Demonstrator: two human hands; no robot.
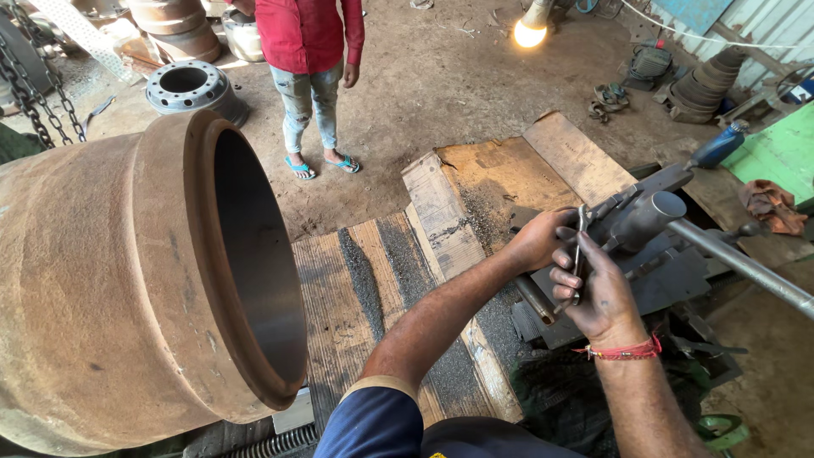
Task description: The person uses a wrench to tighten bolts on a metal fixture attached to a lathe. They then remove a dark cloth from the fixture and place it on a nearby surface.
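Observation:
My right hand (598, 293) grips a thin metal spanner (578, 254) that stands nearly upright against the grey tool post (640, 220) of a lathe. My left hand (536, 237) reaches in beside it and rests on the same tool post, fingers curled by the spanner's head. A red thread is tied around my right wrist. A long steel bar (746, 265) runs from the tool post to the right. A large rusty brake drum (144, 271) fills the left, its open mouth facing the tool post.
Wooden boards (475, 195) strewn with dark metal filings lie on the floor below. A person in a red shirt and sandals (309, 51) stands at the back. Chains (34, 93), a wheel rim (186, 85), stacked drums and a lit bulb (529, 32) surround the dirt floor.

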